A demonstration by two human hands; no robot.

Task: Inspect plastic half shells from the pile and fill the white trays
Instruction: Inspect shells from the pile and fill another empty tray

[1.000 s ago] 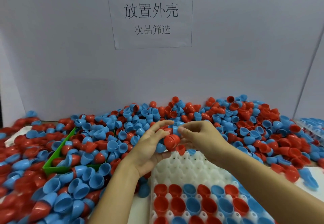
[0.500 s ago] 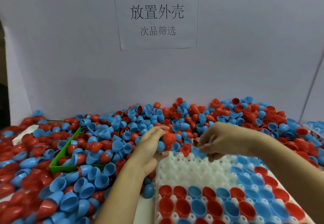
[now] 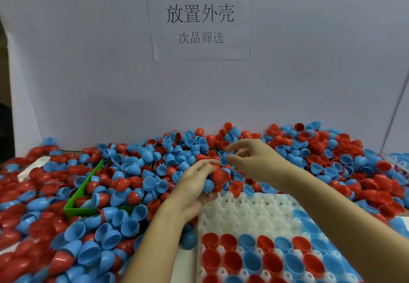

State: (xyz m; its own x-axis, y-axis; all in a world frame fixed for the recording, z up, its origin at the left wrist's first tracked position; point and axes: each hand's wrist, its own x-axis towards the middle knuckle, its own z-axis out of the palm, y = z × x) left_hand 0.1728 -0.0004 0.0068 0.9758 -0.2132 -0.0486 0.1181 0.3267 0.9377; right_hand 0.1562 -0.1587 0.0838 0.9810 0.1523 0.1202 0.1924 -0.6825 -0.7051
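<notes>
Left hand [image 3: 194,185] fingers curled round a clutch of half shells, a red shell [image 3: 219,176] at the fingertips with blue ones under it, held just above the far edge of the white tray [image 3: 247,214]. Right hand [image 3: 254,161] sits just past the left fingertips, fingers loosely bent, thumb and index narrow; I cannot tell if a shell is pinched there, it's blurred. I read the step as: take one shell off the left-hand clutch or the pile [image 3: 177,150] beyond the fingertips, check it, seat it. To do it well I'd pinch a single shell by its rim, turn the open side toward the head camera to look for cracks or flash, then set it mouth up in the nearest bare pocket directly below the right wrist. Filled pockets lie toward me from the fingers, red and blue mixed, so I'd work the bare rows just under the hands first. Keep the left grip snug; a loose shell could drop and roll across bare pockets. Nested shells are likely stuck pairs; separate before seating. Left of the left fingers a green bin [image 3: 75,203] sits half buried in shells, probably for rejects. Behind the pile, a paper sign [image 3: 199,19] on the back wall.
</notes>
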